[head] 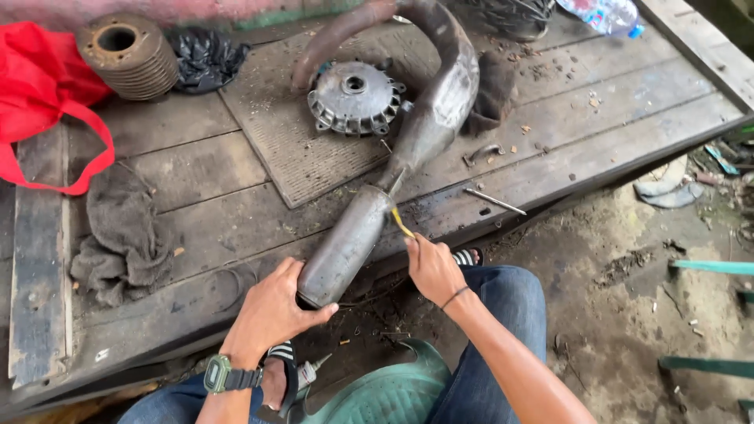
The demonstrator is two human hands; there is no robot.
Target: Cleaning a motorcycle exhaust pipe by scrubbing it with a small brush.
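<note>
- We are looking down at a big wooden platform [196,169] with old, dirty boards.
- A long grey exhaust pipe [428,126] is lying across it, bending at the top and reaching down to the near edge.
- A red bag [39,86] is sitting at the far left, with a grey rag [118,235] lying below it.
- A round metal hub [355,98] is resting just beside the pipe, on a mat [298,149].
- A ribbed cylinder [129,55] is lying near the bag.
- Our left hand [271,314] is wrapping tight around the pipe's low end.
- Our right hand [432,271] is pinching a thin yellow tool [402,224] and touching its tip to the pipe.
- A small rod [493,201] is lying nearby.
</note>
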